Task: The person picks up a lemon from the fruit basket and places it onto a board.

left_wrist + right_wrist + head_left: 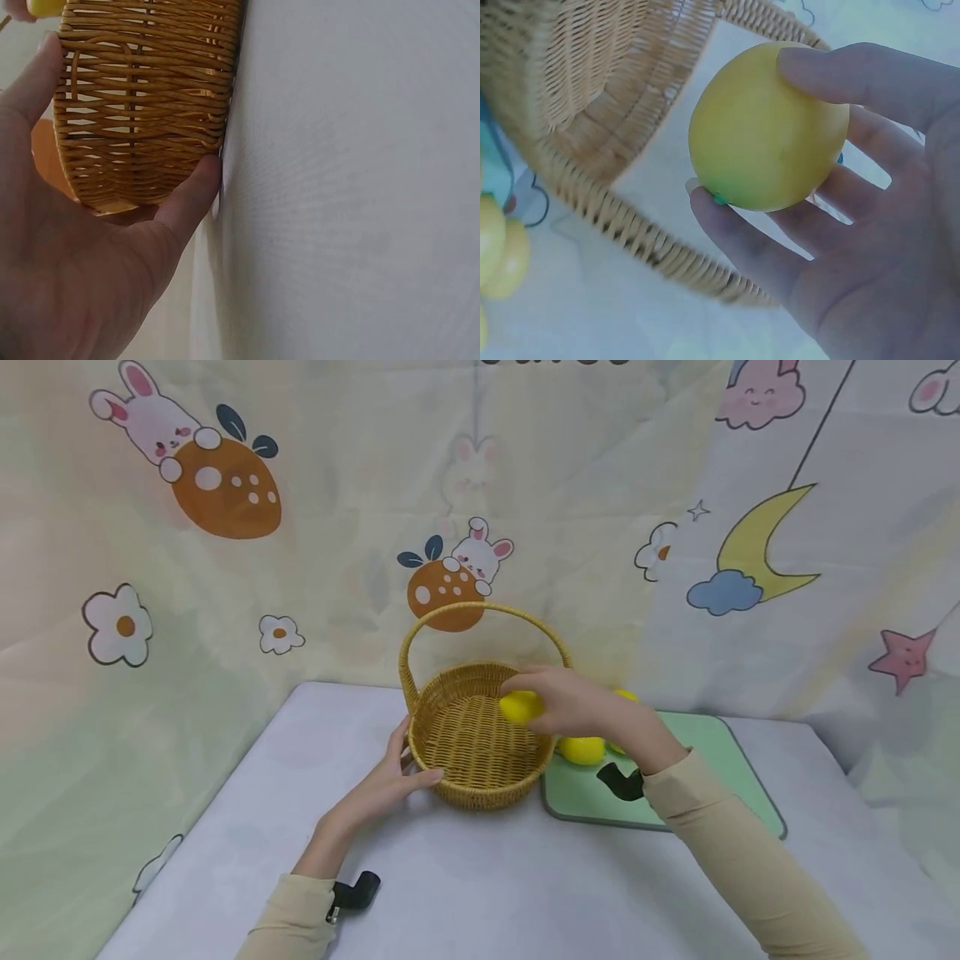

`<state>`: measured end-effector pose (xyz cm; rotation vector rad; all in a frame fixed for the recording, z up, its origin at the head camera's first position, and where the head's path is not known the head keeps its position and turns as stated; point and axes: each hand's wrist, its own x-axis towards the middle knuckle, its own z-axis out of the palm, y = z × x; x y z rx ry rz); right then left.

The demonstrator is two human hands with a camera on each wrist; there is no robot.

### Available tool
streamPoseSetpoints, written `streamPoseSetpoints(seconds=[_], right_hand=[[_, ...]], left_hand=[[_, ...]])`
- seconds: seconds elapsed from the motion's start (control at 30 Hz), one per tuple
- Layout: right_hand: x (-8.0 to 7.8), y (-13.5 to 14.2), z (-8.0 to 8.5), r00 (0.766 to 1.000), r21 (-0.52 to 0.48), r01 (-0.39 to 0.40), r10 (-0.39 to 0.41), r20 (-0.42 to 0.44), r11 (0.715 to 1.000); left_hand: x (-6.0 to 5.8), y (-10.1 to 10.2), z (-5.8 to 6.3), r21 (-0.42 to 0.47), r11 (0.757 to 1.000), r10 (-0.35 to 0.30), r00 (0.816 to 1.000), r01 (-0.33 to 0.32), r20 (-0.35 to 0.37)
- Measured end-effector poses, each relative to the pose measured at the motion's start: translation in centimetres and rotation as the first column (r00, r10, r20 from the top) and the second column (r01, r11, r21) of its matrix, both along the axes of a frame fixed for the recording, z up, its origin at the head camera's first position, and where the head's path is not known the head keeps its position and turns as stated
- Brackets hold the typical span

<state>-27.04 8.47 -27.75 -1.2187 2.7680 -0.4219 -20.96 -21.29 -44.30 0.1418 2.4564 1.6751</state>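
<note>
A round wicker basket [480, 798] with a tall arched handle stands on the white table; its woven floor shows bare in the head view. My left hand [386, 785] rests against the basket's left side, thumb and fingers spread along the outer wall, which the left wrist view shows with one fingertip low by the table. Over the basket's right part, my right hand [573, 697] holds a yellow lemon [769, 127] between thumb and fingers. A small green nub marks the lemon's end. More lemons [582, 751] lie just right of the basket, partly hidden by the right hand and forearm.
A light green cutting board [675, 802] with a grey edge lies right of the basket, under the other lemons. Behind the table hangs a printed cloth [345, 543] with rabbits and flowers. The basket handle [491, 607] arches up in front of it.
</note>
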Motion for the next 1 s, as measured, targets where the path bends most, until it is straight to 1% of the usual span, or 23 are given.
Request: streamPoseSetpoints(seconds=[0.1, 0.23, 0.33, 0.47, 0.53, 0.67, 0.8, 1.0], right_hand=[[0.4, 1.2, -0.3, 1.0, -0.012, 0.01, -0.01, -0.016, 1.0], [0.8, 2.9, -0.8, 0.999, -0.046, -0.016, 0.014, -0.042, 0.999], [1.1, 4.4, -1.4, 1.0, -0.074, -0.004, 0.003, -0.019, 0.997], [1.4, 6.5, -2.2, 0.998, -0.077, 0.062, -0.06, 0.022, 0.995], [1.6, 7.4, -2.7, 0.995, -0.069, 0.096, -0.095, 0.018, 0.993], [1.4, 9.3, -3.9, 0.99, -0.066, 0.138, -0.139, -0.013, 0.988], [1.0, 11.2, -5.4, 0.983, -0.064, 0.184, -0.185, -0.01, 0.981], [0.5, 13.8, -8.2, 0.961, -0.065, 0.276, -0.277, -0.011, 0.959]], left_hand=[[0.0, -0.2, 0.0, -0.007, 1.0, 0.004, 1.0, -0.004, 0.001], [0.0, -0.4, 0.0, -0.008, 1.0, 0.006, 1.0, -0.006, 0.0], [0.0, -0.3, 0.0, -0.006, 1.0, 0.003, 1.0, -0.003, 0.001], [0.2, -0.4, 0.1, -0.007, 1.0, -0.004, 1.0, 0.004, -0.008], [0.2, -0.5, 0.2, -0.011, 1.0, -0.008, 1.0, 0.008, -0.011], [0.2, -0.5, 0.3, -0.011, 1.0, -0.013, 1.0, 0.013, -0.003], [0.3, -0.3, 0.4, -0.004, 1.0, -0.02, 1.0, 0.02, 0.008], [0.1, 0.1, 0.4, -0.001, 0.999, -0.037, 0.999, 0.037, 0.023]])
